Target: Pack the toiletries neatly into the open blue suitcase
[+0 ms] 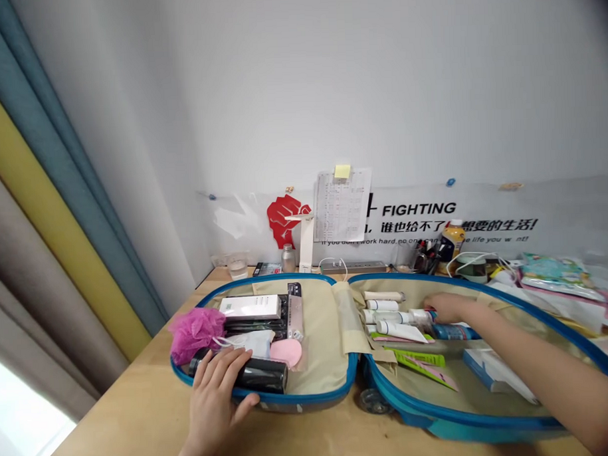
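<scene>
A blue suitcase (310, 395) lies open on a wooden table (141, 420). My left hand (217, 390) rests on its near rim in the left half, fingers spread over a black bottle (262, 374). My right hand (446, 307) reaches into the right half, its fingers closed around a blue-and-white bottle (450, 330) beside several white tubes (394, 314). The left half also holds a pink mesh sponge (195, 331), a white box (250, 307) and a pink puff (286, 352).
A green packet (419, 357) and a blue-white box (493, 374) lie in the right half. Behind the case stand a white lamp (306, 244), a small silver bottle (288, 258), an orange drink bottle (452, 237) and packets (555, 272). Curtains (44, 217) hang left.
</scene>
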The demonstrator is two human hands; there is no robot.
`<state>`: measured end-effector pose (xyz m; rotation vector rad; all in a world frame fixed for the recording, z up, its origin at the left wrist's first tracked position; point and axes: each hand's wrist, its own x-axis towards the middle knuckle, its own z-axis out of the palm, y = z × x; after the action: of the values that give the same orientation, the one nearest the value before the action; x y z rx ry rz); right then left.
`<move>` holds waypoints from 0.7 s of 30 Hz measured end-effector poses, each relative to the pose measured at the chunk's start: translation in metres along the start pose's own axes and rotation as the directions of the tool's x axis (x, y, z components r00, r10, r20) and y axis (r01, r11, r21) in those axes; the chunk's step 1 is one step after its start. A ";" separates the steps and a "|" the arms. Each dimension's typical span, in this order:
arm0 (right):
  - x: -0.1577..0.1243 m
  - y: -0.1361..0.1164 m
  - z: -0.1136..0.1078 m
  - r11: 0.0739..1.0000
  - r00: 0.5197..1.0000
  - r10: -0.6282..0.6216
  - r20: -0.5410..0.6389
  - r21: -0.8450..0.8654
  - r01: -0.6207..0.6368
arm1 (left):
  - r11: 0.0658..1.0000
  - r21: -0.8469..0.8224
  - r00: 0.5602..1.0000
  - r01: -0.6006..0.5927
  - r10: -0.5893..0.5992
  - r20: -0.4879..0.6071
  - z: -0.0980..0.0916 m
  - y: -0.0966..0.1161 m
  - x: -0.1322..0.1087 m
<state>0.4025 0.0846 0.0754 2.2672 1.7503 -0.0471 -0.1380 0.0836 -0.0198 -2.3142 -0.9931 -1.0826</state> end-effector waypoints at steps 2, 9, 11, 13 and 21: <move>-0.002 0.000 0.000 1.000 0.996 0.004 0.091 -0.030 -0.001 | 1.000 0.002 1.000 -0.005 0.005 -0.005 0.000 0.000 0.000; -0.022 0.005 -0.013 0.998 0.996 0.066 0.066 -0.007 -0.065 | 1.000 0.007 1.000 0.001 -0.001 -0.008 -0.001 0.001 0.002; -0.029 0.007 -0.027 0.994 0.995 0.098 0.006 0.042 -0.099 | 1.000 0.010 1.000 0.005 -0.005 0.000 -0.001 0.001 0.001; -0.035 0.004 -0.046 0.986 0.989 0.134 -0.064 0.108 -0.127 | 1.000 0.011 1.000 0.000 0.000 -0.004 -0.001 0.001 0.001; -0.044 -0.120 -0.114 0.919 0.939 -0.212 -0.269 0.271 0.285 | 1.000 0.004 1.000 -0.004 0.004 -0.019 -0.001 0.002 0.003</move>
<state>0.2606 0.0976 0.1695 2.3159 2.2962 -0.1131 -0.1355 0.0827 -0.0172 -2.2977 -0.9822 -1.0979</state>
